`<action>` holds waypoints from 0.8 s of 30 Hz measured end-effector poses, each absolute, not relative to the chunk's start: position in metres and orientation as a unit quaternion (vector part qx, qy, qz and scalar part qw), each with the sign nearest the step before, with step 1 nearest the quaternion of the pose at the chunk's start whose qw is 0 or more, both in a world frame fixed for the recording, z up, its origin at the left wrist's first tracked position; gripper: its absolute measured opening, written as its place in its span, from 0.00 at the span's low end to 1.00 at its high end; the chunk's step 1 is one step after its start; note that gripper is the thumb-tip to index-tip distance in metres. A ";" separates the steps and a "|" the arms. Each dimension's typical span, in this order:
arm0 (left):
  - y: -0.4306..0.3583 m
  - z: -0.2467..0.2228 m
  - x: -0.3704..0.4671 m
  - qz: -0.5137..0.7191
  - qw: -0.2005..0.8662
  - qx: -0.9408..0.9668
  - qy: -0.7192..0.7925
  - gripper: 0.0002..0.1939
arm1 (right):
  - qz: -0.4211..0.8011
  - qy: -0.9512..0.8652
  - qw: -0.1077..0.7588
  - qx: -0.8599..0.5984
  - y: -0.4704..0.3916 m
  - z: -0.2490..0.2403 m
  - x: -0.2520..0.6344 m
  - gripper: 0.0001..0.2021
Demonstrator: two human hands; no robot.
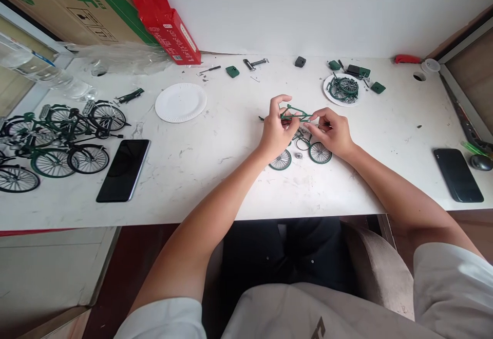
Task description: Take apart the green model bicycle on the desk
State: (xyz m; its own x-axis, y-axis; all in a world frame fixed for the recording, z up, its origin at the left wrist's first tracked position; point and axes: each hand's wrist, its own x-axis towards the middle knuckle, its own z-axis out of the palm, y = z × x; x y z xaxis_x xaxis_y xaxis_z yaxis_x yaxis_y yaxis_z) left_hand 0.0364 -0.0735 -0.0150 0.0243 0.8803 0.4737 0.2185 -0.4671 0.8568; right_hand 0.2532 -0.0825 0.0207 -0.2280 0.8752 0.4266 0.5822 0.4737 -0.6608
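The thin green frame of a miniature bicycle (296, 109) is raised a little above the table, pinched in the fingers of my left hand (276, 134). At the frame's right end, the thumb and forefinger of my right hand (335, 132) come together; whatever is between them is too small to make out. Below my hands lie a small spoked wheel with a green rim (280, 160) and a second such wheel (320, 153). A small round metal piece (299, 156) rests between the wheels, and thin parts behind it are partly hidden by my hands.
Several model bicycles (73, 138) stand at the left beside a phone (123, 170). Farther back are a white paper plate (181, 102), a screwdriver (210, 70) and a red box (181, 41). Another plate (329, 95) bears wheels. A second phone (458, 174) lies right.
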 end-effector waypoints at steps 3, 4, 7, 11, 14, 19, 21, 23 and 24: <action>-0.072 -0.017 0.032 0.550 0.294 0.662 0.415 0.22 | 0.172 -0.768 0.390 -0.479 -0.082 0.020 0.254 0.40; -0.072 -0.017 0.031 0.547 0.295 0.665 0.414 0.22 | 0.169 -0.770 0.386 -0.479 -0.082 0.020 0.254 0.40; -0.071 -0.015 0.028 0.539 0.296 0.673 0.411 0.22 | 0.161 -0.774 0.383 -0.478 -0.082 0.021 0.255 0.41; -0.072 -0.011 0.028 0.539 0.294 0.676 0.408 0.23 | 0.151 -0.765 0.397 -0.484 -0.081 0.020 0.253 0.43; -0.073 -0.009 0.030 0.538 0.299 0.669 0.417 0.23 | 0.137 -0.756 0.407 -0.495 -0.080 0.018 0.253 0.44; -0.074 -0.011 0.033 0.541 0.291 0.672 0.413 0.24 | 0.118 -0.758 0.414 -0.490 -0.079 0.016 0.255 0.44; -0.073 -0.014 0.032 0.543 0.283 0.677 0.408 0.24 | 0.114 -0.762 0.416 -0.482 -0.078 0.015 0.257 0.42; -0.071 -0.016 0.032 0.540 0.276 0.685 0.404 0.24 | 0.115 -0.766 0.414 -0.478 -0.078 0.014 0.259 0.40; -0.070 -0.016 0.031 0.537 0.273 0.689 0.403 0.23 | 0.116 -0.768 0.411 -0.478 -0.078 0.013 0.259 0.39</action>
